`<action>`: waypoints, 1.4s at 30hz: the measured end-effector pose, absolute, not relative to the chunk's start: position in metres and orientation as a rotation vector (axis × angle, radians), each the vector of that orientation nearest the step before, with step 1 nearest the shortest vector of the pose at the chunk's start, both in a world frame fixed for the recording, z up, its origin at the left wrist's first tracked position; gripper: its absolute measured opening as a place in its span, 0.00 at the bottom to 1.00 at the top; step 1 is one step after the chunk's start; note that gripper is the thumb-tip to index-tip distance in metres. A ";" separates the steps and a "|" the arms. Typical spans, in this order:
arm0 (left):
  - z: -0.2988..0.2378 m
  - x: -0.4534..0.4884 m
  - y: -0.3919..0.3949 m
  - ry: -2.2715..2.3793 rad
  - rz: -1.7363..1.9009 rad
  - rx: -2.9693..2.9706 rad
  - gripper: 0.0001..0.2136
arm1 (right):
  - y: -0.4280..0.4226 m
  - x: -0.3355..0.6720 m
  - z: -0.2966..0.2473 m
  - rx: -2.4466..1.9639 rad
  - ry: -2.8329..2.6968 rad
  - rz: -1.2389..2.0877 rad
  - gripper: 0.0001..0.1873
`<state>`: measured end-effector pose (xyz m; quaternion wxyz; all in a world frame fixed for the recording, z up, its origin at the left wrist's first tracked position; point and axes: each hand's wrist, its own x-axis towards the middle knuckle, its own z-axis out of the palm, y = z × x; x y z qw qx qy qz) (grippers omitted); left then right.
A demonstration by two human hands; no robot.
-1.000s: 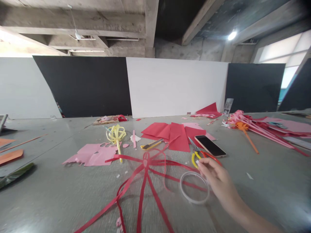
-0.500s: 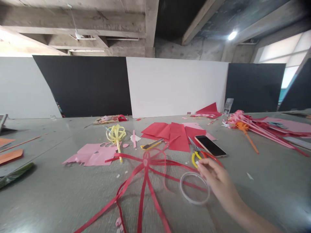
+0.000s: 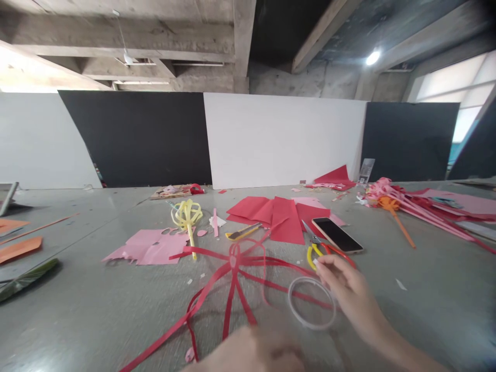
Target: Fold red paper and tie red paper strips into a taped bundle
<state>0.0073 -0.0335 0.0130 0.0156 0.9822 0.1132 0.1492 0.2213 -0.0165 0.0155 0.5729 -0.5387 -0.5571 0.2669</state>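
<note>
My right hand (image 3: 349, 289) is closed in a pinch, with a small whitish bit, apparently tape, at its fingertips. Beside and below the thumb is a roll of clear tape (image 3: 291, 305), its ring overlapping a red strip in view. Low in the picture my left hand (image 3: 251, 354) is smeared by motion, its fingers unclear, over the near ends of the strips. Red paper strips (image 3: 211, 281), joined at one middle point, spread out over the grey surface. Scissors (image 3: 312, 254) with yellow and orange handles lie just behind my right fingertips.
A phone (image 3: 338, 235) lies past the scissors. Behind the strips are red paper sheets (image 3: 287, 219) and a yellow cutter (image 3: 243, 231). Pink paper (image 3: 149, 248) and a yellow paper lantern-like shape on a stick (image 3: 186, 214) sit left; pink strips (image 3: 422, 217) are piled right.
My left hand has come into view from the bottom edge, covering the near strip ends. My right hand and the tape roll stay nearly where they were; the view has shifted slightly.
</note>
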 end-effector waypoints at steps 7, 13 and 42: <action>0.014 0.014 0.035 0.701 0.265 3.039 0.06 | -0.015 0.223 0.014 -1.267 -1.282 0.638 0.12; 0.058 0.013 0.080 1.018 0.577 2.741 0.07 | -0.017 0.224 0.020 -1.310 -1.250 0.578 0.11; 0.023 0.019 0.017 1.716 -0.154 2.801 0.25 | -0.010 0.256 0.036 -1.063 -1.090 0.621 0.08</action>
